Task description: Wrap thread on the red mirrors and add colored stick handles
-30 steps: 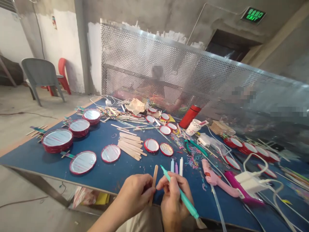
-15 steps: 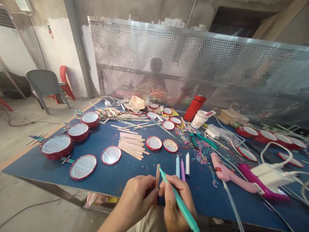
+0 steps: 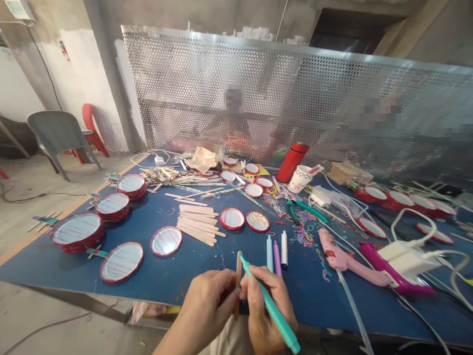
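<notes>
Between its thumb and fingers, my left hand (image 3: 209, 303) pinches a wooden craft stick (image 3: 238, 276), held upright at the table's near edge. My right hand (image 3: 268, 308) grips a teal marker (image 3: 275, 315) like a pen, its tip at the upper end of the stick. Just beyond my hands lie a light blue marker (image 3: 269, 252), a purple marker (image 3: 277, 256) and a white marker (image 3: 284, 249). A fanned pile of craft sticks (image 3: 197, 222) rests farther off, beside round red-rimmed discs (image 3: 166, 240).
Red-rimmed drum-like pieces (image 3: 77, 230) line the left side. To the right are a pink glue gun (image 3: 342, 259), a magenta device (image 3: 406, 281), white chargers (image 3: 402, 256), teal pliers (image 3: 310, 211) and cables. Behind stand a red flask (image 3: 292, 162), a paper cup (image 3: 300, 178) and a perforated metal panel (image 3: 207, 74).
The teal marker's tip has moved left from beside the stick onto its upper end. The view has shifted, and both hands keep their holds.
</notes>
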{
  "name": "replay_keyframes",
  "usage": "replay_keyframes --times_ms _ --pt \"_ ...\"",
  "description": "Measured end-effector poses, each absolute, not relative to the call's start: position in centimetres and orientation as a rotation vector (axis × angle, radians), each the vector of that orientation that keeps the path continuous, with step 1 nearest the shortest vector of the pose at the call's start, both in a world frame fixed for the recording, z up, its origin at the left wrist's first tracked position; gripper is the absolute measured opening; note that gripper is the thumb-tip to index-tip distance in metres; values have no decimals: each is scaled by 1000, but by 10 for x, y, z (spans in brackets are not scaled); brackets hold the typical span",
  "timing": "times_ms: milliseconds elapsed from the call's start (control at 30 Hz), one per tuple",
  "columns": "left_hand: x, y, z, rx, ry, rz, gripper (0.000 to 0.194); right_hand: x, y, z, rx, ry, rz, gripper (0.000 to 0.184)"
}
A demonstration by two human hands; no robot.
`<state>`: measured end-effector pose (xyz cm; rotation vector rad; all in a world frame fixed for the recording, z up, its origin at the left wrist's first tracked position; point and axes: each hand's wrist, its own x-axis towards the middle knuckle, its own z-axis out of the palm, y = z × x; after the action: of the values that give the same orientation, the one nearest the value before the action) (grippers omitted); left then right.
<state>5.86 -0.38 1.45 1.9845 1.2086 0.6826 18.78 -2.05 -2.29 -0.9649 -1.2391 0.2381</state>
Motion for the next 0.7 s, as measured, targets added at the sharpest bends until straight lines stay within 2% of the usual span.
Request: replay_keyframes --times_ms 133,700 --pt "57 -4 13 2020 1207 691 22 188 -20 -21 -1039 -1169 164 10" --pt "57 -2 12 2119 1221 708 23 185 -19 -17 -993 -1156 214 10"
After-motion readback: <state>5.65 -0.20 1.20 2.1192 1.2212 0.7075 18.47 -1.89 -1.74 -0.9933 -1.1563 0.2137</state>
